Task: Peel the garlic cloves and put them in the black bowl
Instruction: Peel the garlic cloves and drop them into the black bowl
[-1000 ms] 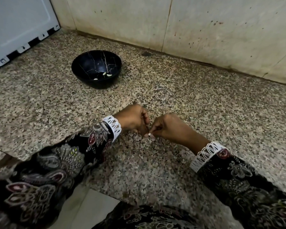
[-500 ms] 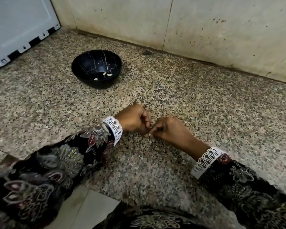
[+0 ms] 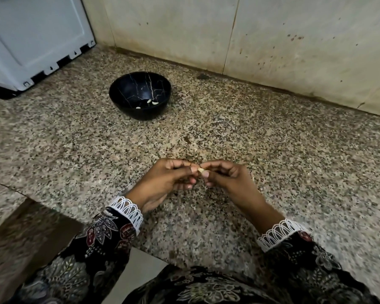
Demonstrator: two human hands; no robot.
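A small pale garlic clove [image 3: 200,170] is pinched between the fingertips of both hands, just above the speckled granite counter [image 3: 272,150]. My left hand [image 3: 165,181] holds it from the left with curled fingers. My right hand [image 3: 226,178] pinches it from the right. The black bowl [image 3: 140,95] with thin gold veins stands farther back and to the left of the hands. Three peeled cloves [image 3: 150,102] lie at its bottom.
A white appliance [image 3: 31,36] stands at the back left on the counter. A stained tiled wall [image 3: 250,36] runs behind the bowl. The counter's front edge [image 3: 53,213] drops off at the lower left, near my patterned sleeves.
Both hands have turned palms more upward and lifted slightly off the counter, so the clove now shows between the fingertips. The view has tilted down a little.
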